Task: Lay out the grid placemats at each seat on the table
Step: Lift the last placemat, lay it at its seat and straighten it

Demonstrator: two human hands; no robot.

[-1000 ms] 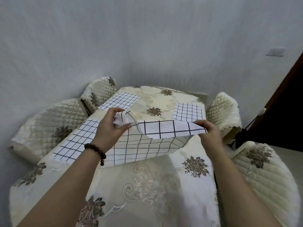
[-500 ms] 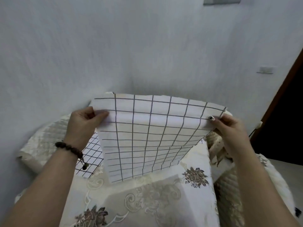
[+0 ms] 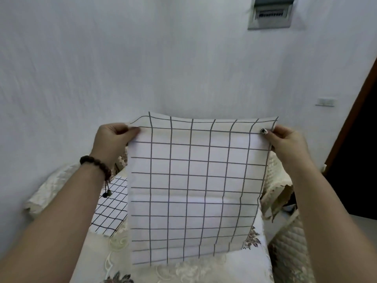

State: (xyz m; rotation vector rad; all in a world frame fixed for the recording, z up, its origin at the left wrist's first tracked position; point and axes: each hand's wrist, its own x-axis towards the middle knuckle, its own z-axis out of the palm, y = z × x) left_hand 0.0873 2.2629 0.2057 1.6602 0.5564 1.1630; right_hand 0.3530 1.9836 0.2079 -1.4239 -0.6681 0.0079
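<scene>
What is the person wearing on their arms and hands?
Both forearms are bare, no sleeves showing. The left wrist wears a dark beaded bracelet with a small dangling charm. On the right hand, one nail has a black-and-white painted pattern.

The counter (image 3: 240, 268) wears a cream tablecloth (image 3: 173, 271) with floral embroidery. On it, at the left side, lies a grid placemat (image 3: 111, 209), flat and partly hidden.

placemat (image 3: 191, 186): matt cloth (creased) | tablecloth (image 3: 234, 268): embroidered, slightly glossy fabric
</scene>
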